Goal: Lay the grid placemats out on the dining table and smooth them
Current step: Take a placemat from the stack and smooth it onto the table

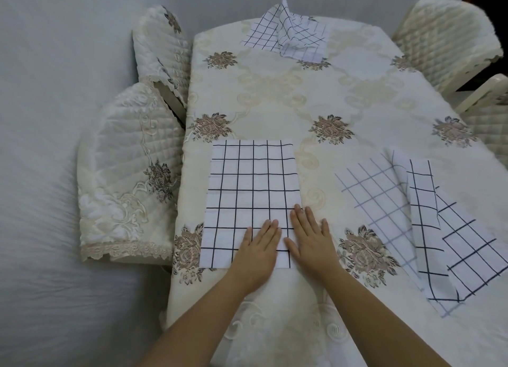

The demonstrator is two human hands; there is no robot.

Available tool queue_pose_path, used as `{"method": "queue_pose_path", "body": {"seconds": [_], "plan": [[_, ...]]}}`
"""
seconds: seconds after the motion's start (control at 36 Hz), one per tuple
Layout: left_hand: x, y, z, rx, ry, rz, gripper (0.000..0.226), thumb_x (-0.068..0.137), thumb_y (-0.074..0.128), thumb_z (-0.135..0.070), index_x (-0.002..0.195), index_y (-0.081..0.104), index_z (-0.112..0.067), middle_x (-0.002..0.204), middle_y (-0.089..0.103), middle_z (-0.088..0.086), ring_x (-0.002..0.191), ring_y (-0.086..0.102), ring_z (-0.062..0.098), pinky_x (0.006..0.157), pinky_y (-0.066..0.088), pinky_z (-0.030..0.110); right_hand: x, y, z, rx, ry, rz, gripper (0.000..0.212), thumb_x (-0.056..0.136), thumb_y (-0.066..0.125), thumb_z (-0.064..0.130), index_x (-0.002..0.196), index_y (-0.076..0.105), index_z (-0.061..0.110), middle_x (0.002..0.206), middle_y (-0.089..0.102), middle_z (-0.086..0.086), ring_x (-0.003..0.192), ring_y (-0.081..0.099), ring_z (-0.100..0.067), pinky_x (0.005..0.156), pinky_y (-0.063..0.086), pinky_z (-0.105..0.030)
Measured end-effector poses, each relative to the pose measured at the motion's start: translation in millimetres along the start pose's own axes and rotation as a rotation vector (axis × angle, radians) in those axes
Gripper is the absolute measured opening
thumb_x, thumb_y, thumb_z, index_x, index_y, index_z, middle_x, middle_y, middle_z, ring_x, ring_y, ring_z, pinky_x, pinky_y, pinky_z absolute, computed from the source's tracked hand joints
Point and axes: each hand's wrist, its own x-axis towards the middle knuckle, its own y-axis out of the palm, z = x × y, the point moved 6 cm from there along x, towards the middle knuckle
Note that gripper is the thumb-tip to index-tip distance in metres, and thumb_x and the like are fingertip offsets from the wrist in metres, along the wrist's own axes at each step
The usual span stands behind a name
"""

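A white placemat with a black grid (247, 185) lies flat on the near left part of the dining table (343, 100). My left hand (259, 249) rests flat on its near right corner, fingers straight. My right hand (310, 237) lies flat beside it, over the mat's right edge and partly on the tablecloth. To the right, a rumpled pile of grid placemats (423, 229) lies overlapped and partly folded. At the far end another grid placemat (286, 35) lies crumpled, one corner sticking up.
A cream floral tablecloth covers the table. Two quilted chair covers (123, 174) stand at the left side, two more chairs (445, 36) at the right. Pale floor (55, 119) surrounds the table on the left.
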Motion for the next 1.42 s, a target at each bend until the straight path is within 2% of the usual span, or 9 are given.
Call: {"method": "queue_pose_path", "body": {"seconds": [0.28, 0.44, 0.53, 0.64, 0.72, 0.97, 1.11, 1.28, 1.42], "plan": [[-0.3, -5.4, 13.2, -0.049, -0.079, -0.032, 0.053, 0.087, 0.032, -0.036, 0.136, 0.034, -0.015, 0.145, 0.038, -0.004, 0.139, 0.02, 0.015, 0.105, 0.029, 0.051, 2.9, -7.4, 24.0, -0.013, -0.052, -0.092, 0.056, 0.097, 0.011, 0.044, 0.139, 0.033, 0.013, 0.148, 0.034, -0.003, 0.144, -0.015, -0.013, 0.107, 0.008, -0.051], [-0.5, -6.1, 24.3, -0.09, -0.188, 0.008, 0.051, 0.089, 0.03, -0.031, 0.136, 0.04, -0.015, 0.14, 0.048, -0.004, 0.131, 0.039, 0.014, 0.091, 0.046, 0.051, 9.8, -0.3, 55.0, 0.045, -0.1, -0.033, 0.046, 0.097, 0.019, 0.032, 0.134, 0.041, 0.016, 0.138, 0.051, 0.001, 0.136, 0.037, -0.018, 0.092, 0.05, -0.05], [-5.5, -6.6, 40.0, -0.078, -0.299, -0.012, 0.048, 0.097, 0.018, -0.036, 0.136, 0.038, -0.017, 0.14, 0.049, -0.002, 0.131, 0.035, 0.014, 0.092, 0.044, 0.054, 10.2, 2.8, 44.7, 0.039, -0.119, -0.057, 0.052, 0.092, 0.028, 0.039, 0.139, 0.033, 0.017, 0.145, 0.039, 0.004, 0.145, 0.002, -0.011, 0.107, 0.031, -0.046], [-17.7, -9.7, 68.3, -0.061, -0.426, -0.013, 0.054, 0.092, 0.026, -0.038, 0.134, 0.048, -0.013, 0.14, 0.049, 0.003, 0.126, 0.05, 0.023, 0.088, 0.045, 0.058, 10.5, -3.5, 25.7, 0.042, -0.045, -0.028, 0.063, 0.088, 0.028, 0.043, 0.143, 0.032, 0.014, 0.149, 0.035, 0.001, 0.138, 0.032, -0.022, 0.103, 0.036, -0.05], [-28.0, -12.7, 91.5, -0.052, -0.486, -0.042, 0.057, 0.087, 0.03, -0.037, 0.133, 0.05, -0.01, 0.14, 0.049, 0.005, 0.125, 0.051, 0.026, 0.089, 0.044, 0.058, 10.7, -0.9, 5.6, 0.086, 0.008, -0.011, 0.067, 0.085, 0.008, 0.048, 0.146, 0.002, 0.019, 0.153, -0.002, 0.008, 0.142, -0.005, -0.017, 0.114, 0.005, -0.045], [-23.8, -22.0, 111.9, -0.139, -0.52, -0.028, 0.053, 0.082, 0.032, -0.029, 0.111, 0.064, 0.001, 0.123, 0.061, 0.021, 0.113, 0.058, 0.039, 0.084, 0.046, 0.061, 20.6, -7.5, 2.2, 0.154, 0.123, 0.05, 0.089, 0.073, -0.012, 0.059, 0.149, 0.003, 0.016, 0.154, -0.011, 0.004, 0.143, -0.012, -0.016, 0.116, -0.001, -0.048], [-1.0, -37.2, 111.9, -0.236, -0.616, -0.008, 0.058, 0.092, 0.025, -0.036, 0.143, 0.032, -0.009, 0.154, 0.018, 0.018, 0.143, 0.013, 0.034, 0.111, 0.016, 0.056, 38.2, -12.0, 6.5, 0.152, 0.176, 0.096, 0.095, 0.066, -0.015, 0.057, 0.149, -0.003, 0.012, 0.158, -0.01, -0.002, 0.146, -0.011, -0.019, 0.116, -0.001, -0.045], [13.0, -26.8, 125.7, -0.174, -0.636, 0.123, 0.058, 0.099, 0.025, -0.038, 0.15, 0.005, -0.02, 0.157, -0.012, 0.012, 0.144, -0.011, 0.031, 0.113, 0.007, 0.056, 57.7, -11.4, 4.7, 0.095, 0.13, 0.143, 0.096, 0.064, -0.016, 0.057, 0.149, -0.004, 0.013, 0.157, -0.014, -0.003, 0.145, -0.013, -0.021, 0.116, -0.002, -0.047], [27.9, -30.8, 120.1, -0.08, -0.501, 0.089, 0.066, 0.088, 0.017, -0.041, 0.14, 0.04, -0.006, 0.15, 0.029, 0.019, 0.139, 0.027, 0.036, 0.103, 0.028, 0.063, 68.4, -8.3, 4.1, 0.066, 0.052, 0.138, 0.091, 0.069, -0.014, 0.058, 0.148, -0.01, 0.014, 0.145, -0.029, 0.004, 0.143, -0.018, -0.02, 0.116, -0.005, -0.046]]}}
